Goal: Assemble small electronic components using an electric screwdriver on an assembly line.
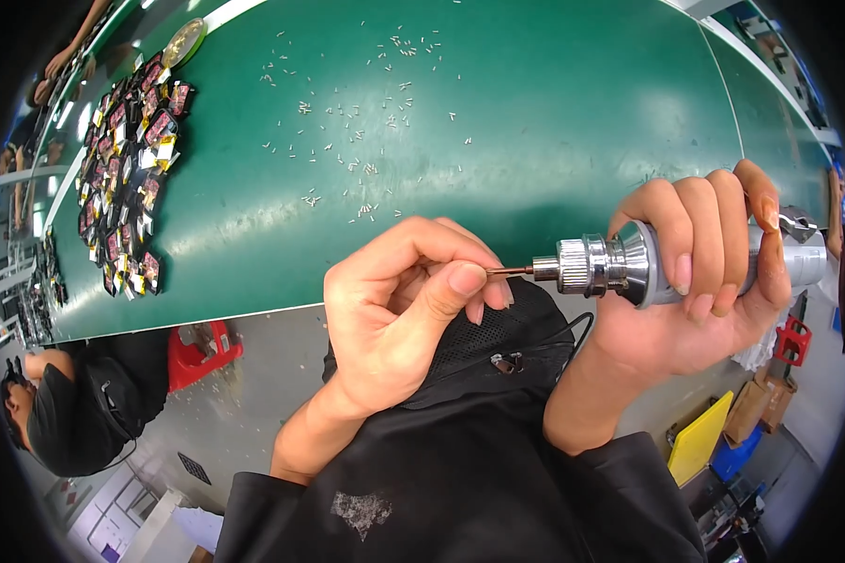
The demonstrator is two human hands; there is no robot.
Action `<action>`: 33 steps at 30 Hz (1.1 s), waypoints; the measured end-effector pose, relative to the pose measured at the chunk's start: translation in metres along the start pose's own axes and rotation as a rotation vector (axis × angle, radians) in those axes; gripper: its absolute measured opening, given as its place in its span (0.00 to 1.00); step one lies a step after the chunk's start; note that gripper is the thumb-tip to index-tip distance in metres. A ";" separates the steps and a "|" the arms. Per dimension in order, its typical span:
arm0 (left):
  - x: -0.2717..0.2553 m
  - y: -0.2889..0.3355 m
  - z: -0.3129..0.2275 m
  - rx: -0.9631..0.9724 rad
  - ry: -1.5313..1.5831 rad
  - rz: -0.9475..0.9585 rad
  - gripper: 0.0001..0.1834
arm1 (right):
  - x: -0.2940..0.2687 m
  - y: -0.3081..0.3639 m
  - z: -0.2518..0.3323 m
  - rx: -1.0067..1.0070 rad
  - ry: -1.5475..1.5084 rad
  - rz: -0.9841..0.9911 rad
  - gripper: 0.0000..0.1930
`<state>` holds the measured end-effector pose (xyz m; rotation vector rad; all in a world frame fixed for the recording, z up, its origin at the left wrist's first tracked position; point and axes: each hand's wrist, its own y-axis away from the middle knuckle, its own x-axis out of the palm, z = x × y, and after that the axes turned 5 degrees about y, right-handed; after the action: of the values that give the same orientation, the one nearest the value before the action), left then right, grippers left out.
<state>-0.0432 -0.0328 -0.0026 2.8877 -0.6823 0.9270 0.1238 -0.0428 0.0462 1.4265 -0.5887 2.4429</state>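
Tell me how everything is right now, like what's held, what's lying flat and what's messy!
Left hand: thumb and finger closed at the bit's tip
Right hand: wrapped around the tool
Tool: held sideways, above the lap
Bit: fitted, pointing left
Tiny silvery pieces: scattered
Black parts: heaped together

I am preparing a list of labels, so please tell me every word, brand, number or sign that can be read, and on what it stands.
No text can be read in this picture.
Power screwdriver in the right hand: no legible marking.
Small black devices on the green table: any marks too small to read.
Black shirt: a whitish patch, no letters distinguishable.
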 end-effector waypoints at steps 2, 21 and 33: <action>-0.002 0.002 0.000 0.010 -0.016 -0.009 0.06 | -0.001 0.002 -0.002 0.009 0.011 0.038 0.07; 0.013 -0.011 0.002 0.116 -0.578 -0.069 0.05 | -0.006 -0.006 0.001 -0.086 0.167 0.097 0.04; 0.023 -0.016 0.001 0.044 -0.689 0.081 0.03 | -0.030 0.000 0.010 -0.066 0.053 -0.099 0.04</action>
<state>-0.0194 -0.0274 0.0115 3.2212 -0.8086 -0.0934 0.1459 -0.0480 0.0247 1.3283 -0.5676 2.3541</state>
